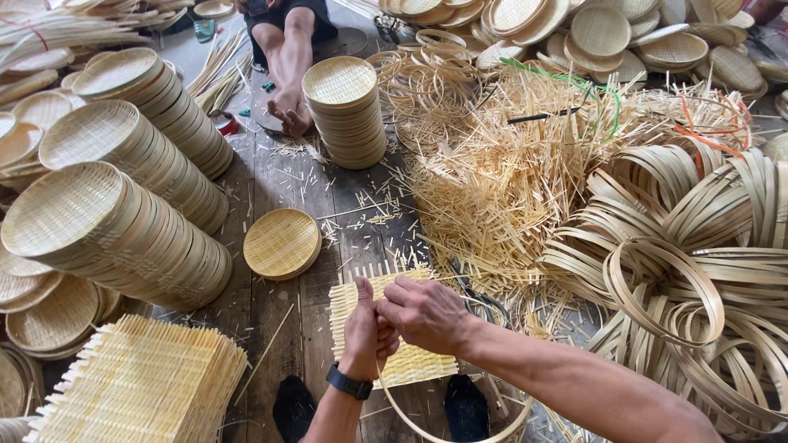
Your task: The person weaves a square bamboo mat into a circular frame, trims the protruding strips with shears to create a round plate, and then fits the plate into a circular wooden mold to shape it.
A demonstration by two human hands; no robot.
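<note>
Both the left hand (365, 332) and right hand (423, 312) are clamped on a square woven bamboo mat (394, 328) above a bamboo hoop (447, 427), beside stacked empty round trays (123, 234).

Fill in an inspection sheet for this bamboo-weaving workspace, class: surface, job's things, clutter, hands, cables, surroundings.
Surface: dark wooden plank floor, littered with splinters.
Job's things: square woven mat over a bamboo hoop.
Clutter: loose bamboo offcuts; coiled bamboo strips; one finished tray lying alone.
Hands: left hand and right hand both grip the mat's upper edge.
Cables: green cord across the offcuts.
Surroundings: tray stacks; pile of flat mats; another person's bare legs.
</note>
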